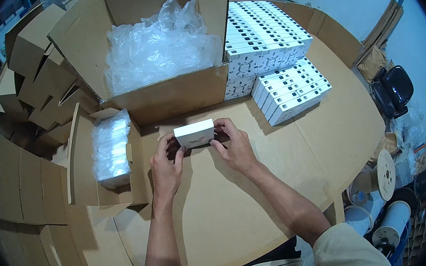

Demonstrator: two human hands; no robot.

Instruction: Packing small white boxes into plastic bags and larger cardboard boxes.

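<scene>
Both hands, left hand (165, 161) and right hand (233, 144), have fingers clamped on a small white box (195, 134) above the cardboard-covered surface (278, 157); light, stiff-looking, best gripped by its ends.

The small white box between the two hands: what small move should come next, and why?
Probably press the lid fully down. The left hand and right hand grip the small white box at its ends, above the cardboard-covered table, and a dark gap shows under the lid; finished boxes are stacked nearby.
</scene>
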